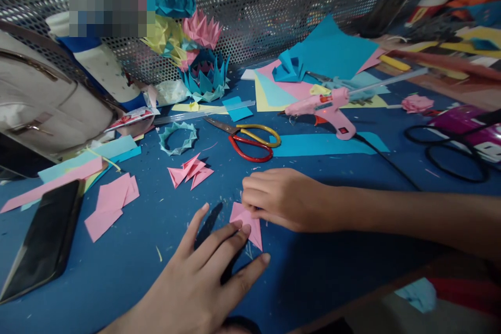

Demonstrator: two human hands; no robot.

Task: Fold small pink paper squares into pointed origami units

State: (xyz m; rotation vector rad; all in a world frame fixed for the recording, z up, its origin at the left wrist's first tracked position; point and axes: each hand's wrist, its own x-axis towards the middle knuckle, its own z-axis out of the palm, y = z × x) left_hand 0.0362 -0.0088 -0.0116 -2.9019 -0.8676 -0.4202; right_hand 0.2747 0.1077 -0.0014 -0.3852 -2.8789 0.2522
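Pink paper (255, 231) points nearward, slightly right (long axis likewise), beneath spread left fingers (230, 245) and right fingers (255, 198) curled together.

Phone (47, 235) on the surface (129, 271) at left; bag (50, 94) behind it, bottle (104, 67) beside the bag; scissors (236, 130) near a glue gun (326, 108), cord (380, 151) trailing right.

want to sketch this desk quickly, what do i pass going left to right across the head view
Black phone → flat pink pieces → folded pink pieces → pink paper under the left fingers → pink glue gun → purple object at the right edge.
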